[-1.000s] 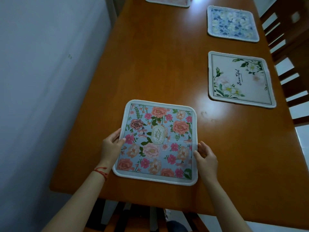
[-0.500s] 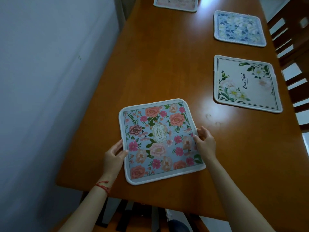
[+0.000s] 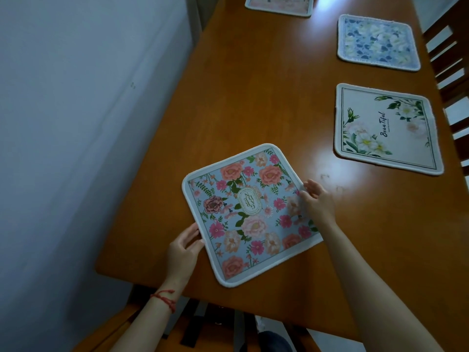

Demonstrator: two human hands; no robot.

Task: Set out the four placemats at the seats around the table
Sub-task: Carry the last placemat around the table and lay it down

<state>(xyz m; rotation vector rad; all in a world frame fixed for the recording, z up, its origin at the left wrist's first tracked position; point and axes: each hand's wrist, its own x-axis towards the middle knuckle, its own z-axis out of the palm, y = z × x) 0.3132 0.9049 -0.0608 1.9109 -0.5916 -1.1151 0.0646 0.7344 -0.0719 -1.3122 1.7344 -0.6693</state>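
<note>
A light-blue placemat with pink and orange flowers (image 3: 250,214) lies on the wooden table (image 3: 253,97) near its front edge, turned at an angle. My left hand (image 3: 184,250) holds its left edge. My right hand (image 3: 317,201) rests on its right edge, fingers on the mat. A cream placemat with white flowers and script (image 3: 385,128) lies at the right. Beyond it sits a blue-and-white leaf placemat (image 3: 378,43). A pinkish placemat (image 3: 279,5) lies at the far end, partly cut off by the frame.
A grey-white wall (image 3: 88,123) runs close along the table's left side. Wooden chair backs (image 3: 451,67) stand along the right edge. Another chair (image 3: 203,323) is tucked under the near end below my arms.
The flowered placemat has been rotated counterclockwise on the table. My right hand moved up along its right edge and my left hand slid down toward the near left corner.
</note>
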